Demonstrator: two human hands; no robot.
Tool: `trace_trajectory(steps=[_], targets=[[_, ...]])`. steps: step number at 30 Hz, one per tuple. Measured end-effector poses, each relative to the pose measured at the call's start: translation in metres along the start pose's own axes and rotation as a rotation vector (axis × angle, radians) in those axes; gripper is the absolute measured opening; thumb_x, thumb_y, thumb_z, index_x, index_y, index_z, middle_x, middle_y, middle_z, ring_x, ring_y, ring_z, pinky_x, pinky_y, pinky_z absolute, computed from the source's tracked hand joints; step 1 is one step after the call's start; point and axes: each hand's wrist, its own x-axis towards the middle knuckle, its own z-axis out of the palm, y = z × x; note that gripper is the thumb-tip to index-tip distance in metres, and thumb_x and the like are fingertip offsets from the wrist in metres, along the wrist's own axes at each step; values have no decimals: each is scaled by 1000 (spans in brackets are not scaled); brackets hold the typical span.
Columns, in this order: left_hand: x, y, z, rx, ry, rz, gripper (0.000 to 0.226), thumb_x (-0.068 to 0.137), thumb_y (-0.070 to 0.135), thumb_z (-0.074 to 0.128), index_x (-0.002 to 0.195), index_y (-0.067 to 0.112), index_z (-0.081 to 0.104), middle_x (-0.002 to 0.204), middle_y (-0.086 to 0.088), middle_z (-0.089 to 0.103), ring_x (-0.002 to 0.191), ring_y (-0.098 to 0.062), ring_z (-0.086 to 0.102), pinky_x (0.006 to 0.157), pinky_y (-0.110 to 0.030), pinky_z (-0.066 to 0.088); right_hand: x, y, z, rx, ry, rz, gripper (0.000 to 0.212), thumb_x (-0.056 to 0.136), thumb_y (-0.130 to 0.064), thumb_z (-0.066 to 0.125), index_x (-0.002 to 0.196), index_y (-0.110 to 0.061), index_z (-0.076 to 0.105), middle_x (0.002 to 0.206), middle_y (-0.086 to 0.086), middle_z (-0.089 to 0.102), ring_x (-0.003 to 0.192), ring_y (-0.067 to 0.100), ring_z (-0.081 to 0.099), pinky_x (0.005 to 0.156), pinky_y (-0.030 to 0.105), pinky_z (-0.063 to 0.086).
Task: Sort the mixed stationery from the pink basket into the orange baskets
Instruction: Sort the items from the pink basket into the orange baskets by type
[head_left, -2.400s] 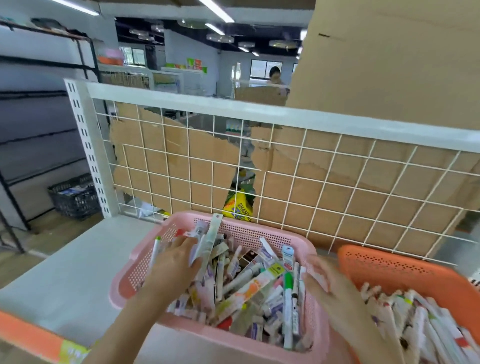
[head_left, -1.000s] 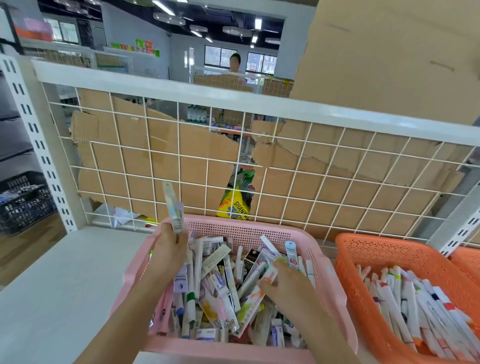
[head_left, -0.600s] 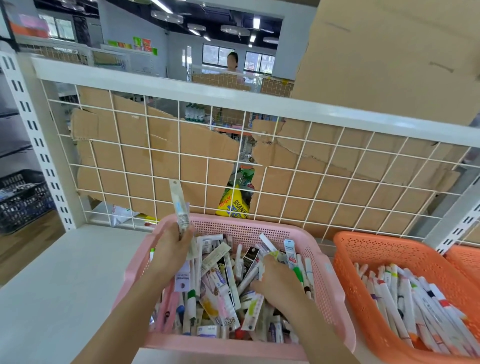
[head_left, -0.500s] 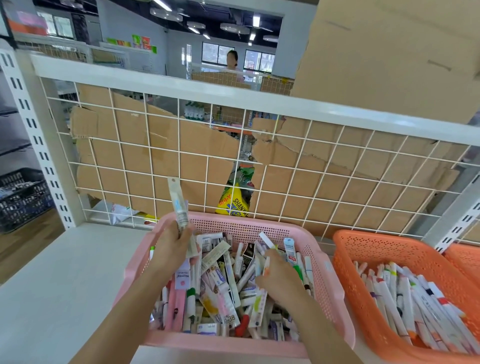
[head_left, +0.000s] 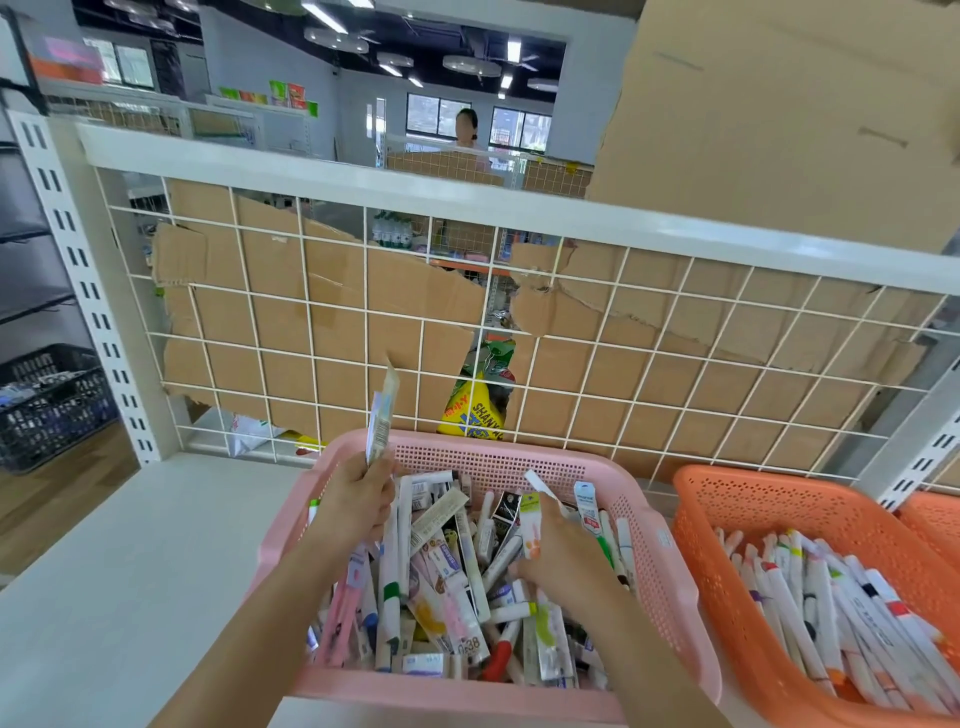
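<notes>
Two baskets carry this job on the white shelf (head_left: 130, 571). The pink basket (head_left: 467, 460) lies under and around both sets of fingers. The orange basket (head_left: 779, 501) sits just right of the right fingertips, with the corner of a second orange basket (head_left: 935, 519) further out that way. The pink one is heaped with mixed stationery (head_left: 447, 587), so the sorting looks far from done. The near orange one holds white markers (head_left: 831, 613), all of one kind.

The left hand (head_left: 356, 504) is at the pink basket's back left corner. Its fingers curl round the bottom end of a long flat packet (head_left: 382, 410), which stands up above them, clear of the heap. The right hand (head_left: 563, 556) is low over the right half of the heap. It appears to pinch a slim white packet (head_left: 531, 514), whose top pokes out just above the fingertips.

The step in hand reads as picking, with one item taken per hand. The next move calls for lifting the slim packet free without dragging its neighbours up. Then it goes rightward over the pink rim to whichever orange basket matches its kind. I cannot tell which that is, because the far basket's contents are hidden.
</notes>
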Motion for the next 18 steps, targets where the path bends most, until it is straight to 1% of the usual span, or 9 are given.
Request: trace_trajectory(steps=[1,2,4,6,9,12,13,15,18], targets=[[-1,1,-1,-20,-17,-12,33,101,25,38,70,11,39,43,7,27,33,-5,20,34,-13,19,1,2,1,25,0,9,86,88,-19,63,151,-17,3,99,-2,55,91,18,58,74,29,47],[-2,2,-1,-34,-36,-19,33,101,24,39,70,11,39,43,7,27,34,-6,20,34,-12,18,2,3,1,58,2,20,85,88,-13,61,151,-18,4,91,-4,52,83,16,56,68,28,47],[-3,3,-2,-40,-74,-11,34,100,25,39,69,12,36,44,7,27,35,-6,19,35,-12,18,2,6,2,139,24,49,82,87,-9,57,150,-22,6,95,-1,53,75,15,54,55,24,43],[-4,5,-2,-41,-101,11,34,100,25,39,69,12,35,45,6,27,36,-7,19,36,-13,18,3,8,1,221,95,56,78,89,-11,53,150,-22,6,82,-4,50,64,12,51,47,21,35],[-6,7,-1,-58,-102,47,32,101,25,38,73,9,39,48,4,31,36,-7,21,36,-14,20,2,7,-6,342,307,-5,68,89,-5,47,149,-17,16,66,-4,46,53,10,45,45,20,33],[-6,10,0,-89,-50,108,25,100,25,41,83,6,44,53,-3,37,36,-8,24,36,-15,21,0,10,-18,408,505,-63,53,92,-6,46,142,-16,33,73,2,55,54,12,46,47,18,34],[-6,11,0,-107,-37,120,23,99,24,41,85,6,46,55,-5,37,36,-9,24,36,-15,20,-1,13,-22,421,540,-59,47,93,-10,45,139,-16,37,76,3,57,57,15,47,52,22,37],[-5,12,0,-135,-30,126,20,99,22,42,89,5,47,54,-4,38,36,-9,24,36,-15,20,-5,21,-29,420,576,-56,40,95,-16,44,135,-15,40,72,2,57,56,20,50,54,29,40],[-6,13,0,-108,-36,141,22,99,23,42,91,3,47,55,-4,38,38,-10,24,38,-16,20,-19,38,-42,448,645,-50,34,97,-13,43,131,-11,44,75,-5,55,61,11,55,51,27,36]])
